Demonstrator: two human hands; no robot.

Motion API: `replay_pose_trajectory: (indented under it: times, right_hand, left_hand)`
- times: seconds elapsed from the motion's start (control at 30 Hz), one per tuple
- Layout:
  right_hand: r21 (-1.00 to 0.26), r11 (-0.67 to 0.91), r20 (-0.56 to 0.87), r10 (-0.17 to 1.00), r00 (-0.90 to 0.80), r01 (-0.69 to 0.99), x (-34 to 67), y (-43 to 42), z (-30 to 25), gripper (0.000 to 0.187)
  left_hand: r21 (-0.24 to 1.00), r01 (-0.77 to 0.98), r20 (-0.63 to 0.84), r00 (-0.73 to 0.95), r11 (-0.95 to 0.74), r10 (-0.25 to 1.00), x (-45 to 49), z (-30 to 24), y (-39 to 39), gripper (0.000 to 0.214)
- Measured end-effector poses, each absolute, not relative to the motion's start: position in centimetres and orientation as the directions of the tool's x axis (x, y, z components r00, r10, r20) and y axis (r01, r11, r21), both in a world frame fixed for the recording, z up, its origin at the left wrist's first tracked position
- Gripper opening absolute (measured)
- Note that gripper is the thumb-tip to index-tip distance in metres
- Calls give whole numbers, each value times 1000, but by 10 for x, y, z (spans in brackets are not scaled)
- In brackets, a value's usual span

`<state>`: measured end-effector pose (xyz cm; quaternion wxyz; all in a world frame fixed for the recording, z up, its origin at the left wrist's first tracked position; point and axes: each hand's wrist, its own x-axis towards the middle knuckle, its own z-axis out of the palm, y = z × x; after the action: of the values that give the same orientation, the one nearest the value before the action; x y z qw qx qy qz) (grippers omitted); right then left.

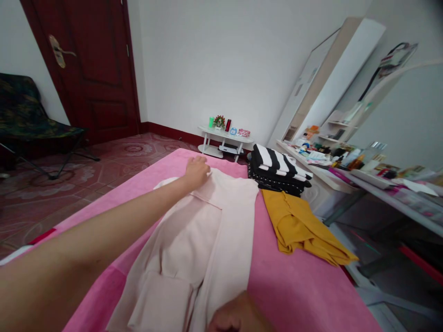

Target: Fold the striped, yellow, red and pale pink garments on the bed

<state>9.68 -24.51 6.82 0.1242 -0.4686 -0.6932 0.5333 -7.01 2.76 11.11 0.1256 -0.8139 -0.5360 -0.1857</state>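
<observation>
A pale pink long-sleeved top point(238, 221) lies spread on the pink-covered surface, its right side folded inward with a sleeve lying lengthwise down it. At the top's far left shoulder, my left hand point(198, 171) has its fingers bent down and closed on the fabric. My right hand point(240, 316) is at the near end, low in the view and partly cut off by the frame. Its fingers are curled around the lower edge of the top. A mustard-yellow garment point(301, 221) lies loosely folded to the right of the top.
A stack of folded black-and-white clothes point(278, 168) sits at the far right corner of the pink cover point(290, 295). Beyond stands a small white table point(224, 133) with ornaments. A cluttered dressing table point(325, 173) is on the right, a camouflage folding chair point(31, 115) on the left.
</observation>
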Motion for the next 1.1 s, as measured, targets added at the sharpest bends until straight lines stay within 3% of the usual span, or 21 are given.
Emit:
replay_pose_trajectory:
  times: [0.1,0.2,0.3,0.4,0.5,0.6,0.77,0.93,1.1]
  right_hand:
    - [-882,-41,-223,914,-338,470,106,-213,74,34]
    - [-911,4,-33,996,-82,412,136,-152,60,26]
    - [-898,52,132,979,153,438,182,-79,41,29]
    - [-797,33,266,915,302,603,223,-17,33,35]
    - [-711,29,333,894,299,702,240,26,32,38]
    - [-590,81,362,916,174,804,232,54,26,37]
    - [-366,103,227,974,-19,925,209,81,-2,47]
    - [-199,14,81,997,2,980,207,86,-10,53]
    - [-129,-57,28,998,61,990,194,60,-7,65]
  left_hand:
    - [90,811,391,505,-578,769,-31,82,8,37]
    - [196,764,257,565,-615,784,-4,46,-13,64]
    - [230,784,181,547,-576,817,5,17,-27,76]
    - [250,790,191,527,-560,828,5,5,-29,77]
    - [281,791,182,512,-543,839,4,5,-24,79]
    - [303,833,159,434,-462,887,7,6,-18,87]
    - [299,898,133,297,-324,945,12,2,-11,91]
    - [295,907,134,272,-300,953,12,-1,-9,87]
    - [285,909,125,280,-305,952,10,4,-13,79]
